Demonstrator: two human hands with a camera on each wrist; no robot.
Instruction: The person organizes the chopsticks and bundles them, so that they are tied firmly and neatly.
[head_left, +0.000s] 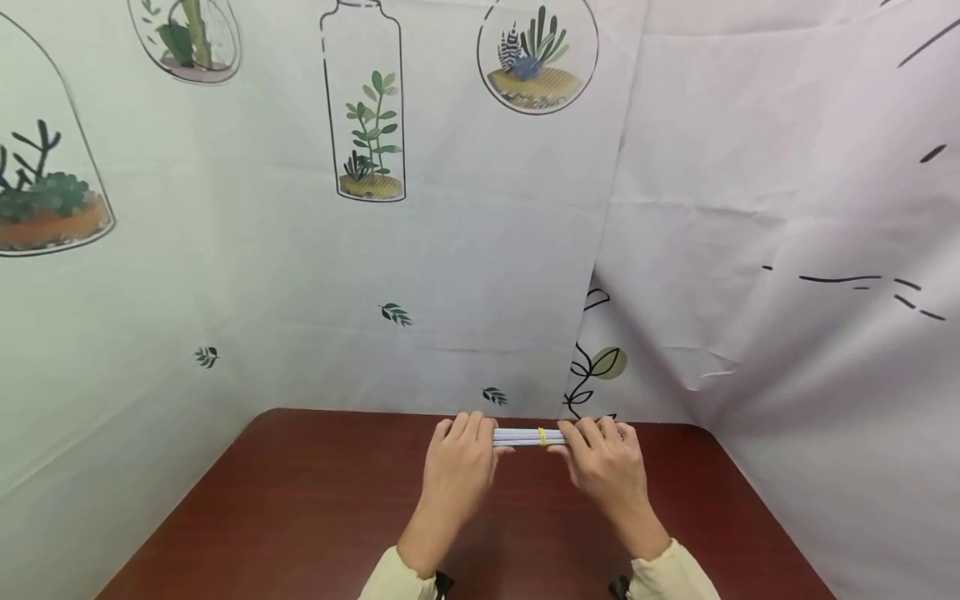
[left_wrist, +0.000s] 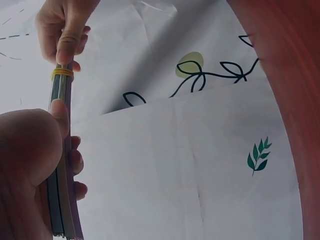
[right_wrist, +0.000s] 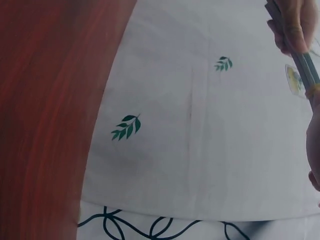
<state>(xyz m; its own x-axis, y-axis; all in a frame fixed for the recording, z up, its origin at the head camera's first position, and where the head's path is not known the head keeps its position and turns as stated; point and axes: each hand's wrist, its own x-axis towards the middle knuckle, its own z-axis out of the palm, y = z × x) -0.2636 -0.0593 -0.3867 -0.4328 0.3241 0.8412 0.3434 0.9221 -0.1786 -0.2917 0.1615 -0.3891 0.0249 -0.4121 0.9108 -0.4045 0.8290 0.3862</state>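
Observation:
A bundle of long thin pale strips (head_left: pixel 517 437) stretches level between my two hands, above the far part of the table. A yellow rubber band (head_left: pixel 542 437) wraps it close to the right hand. My left hand (head_left: pixel 461 458) grips one end, thumb on the near side and fingers curled behind. The right hand (head_left: pixel 606 462) holds the other end the same way. In the left wrist view the bundle (left_wrist: pixel 68 210) looks like several flat layers, grey and purplish, slightly bowed. At the right edge of the right wrist view, the bundle (right_wrist: pixel 303 64) shows between both hands.
A dark red wooden table (head_left: pixel 337 500) with rounded far corners lies under my arms. White cloth (head_left: pixel 480 275) printed with plants and jars hangs behind it and along both sides, with folds at the right.

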